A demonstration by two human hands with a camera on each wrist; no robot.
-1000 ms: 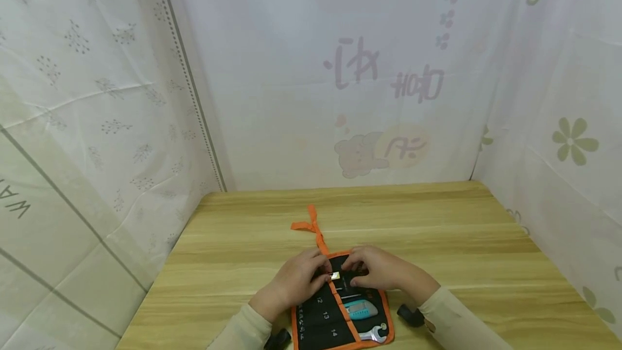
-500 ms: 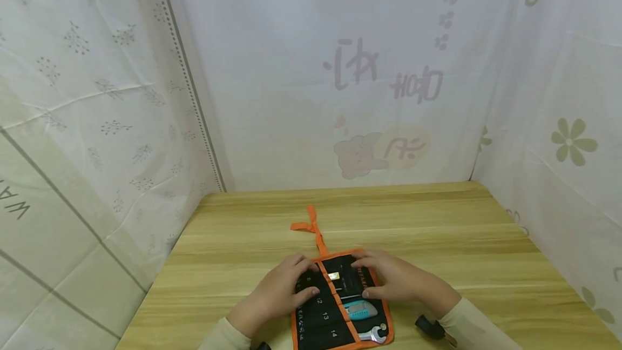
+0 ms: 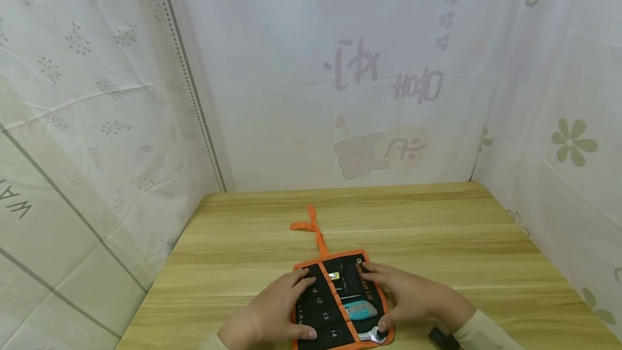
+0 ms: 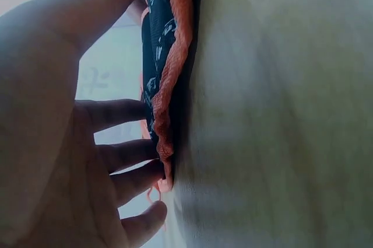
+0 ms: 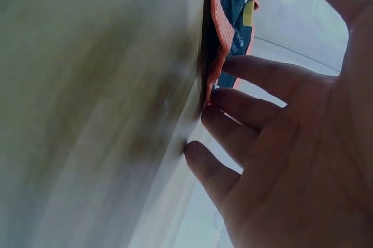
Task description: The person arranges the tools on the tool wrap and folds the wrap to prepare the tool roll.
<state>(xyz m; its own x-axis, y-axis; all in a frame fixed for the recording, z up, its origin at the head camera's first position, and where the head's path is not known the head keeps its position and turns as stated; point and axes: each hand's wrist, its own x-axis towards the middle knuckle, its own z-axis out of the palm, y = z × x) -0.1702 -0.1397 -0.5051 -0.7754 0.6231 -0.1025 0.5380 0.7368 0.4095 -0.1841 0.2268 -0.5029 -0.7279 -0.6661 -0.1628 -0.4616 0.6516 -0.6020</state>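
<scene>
A black tool pouch [image 3: 326, 298] with orange trim lies spread out flat on the wooden table. Its pockets bear numbers such as 12, 13 and 14. A teal utility knife [image 3: 360, 310] and the head of a silver wrench [image 3: 373, 335] show in it, along with a small yellow-ended item [image 3: 334, 275] too small to identify. My left hand [image 3: 273, 309] rests on the pouch's left side, fingers spread and relaxed. Over the right edge lies my right hand [image 3: 418, 297], its thumb by the wrench head and its fingertips touching the orange border [image 5: 218, 32].
An orange tie strap [image 3: 319, 243] runs from the pouch's far edge across the table [image 3: 427, 220], its two ends forked. Printed curtains [image 3: 272, 96] enclose the table at the back and both sides. A black strap piece [image 3: 442, 338] sits at the right wrist.
Both hands have moved apart from the pouch's upper middle, out to its left and right sides and nearer the front. The pouch and its tools have stayed in place.
</scene>
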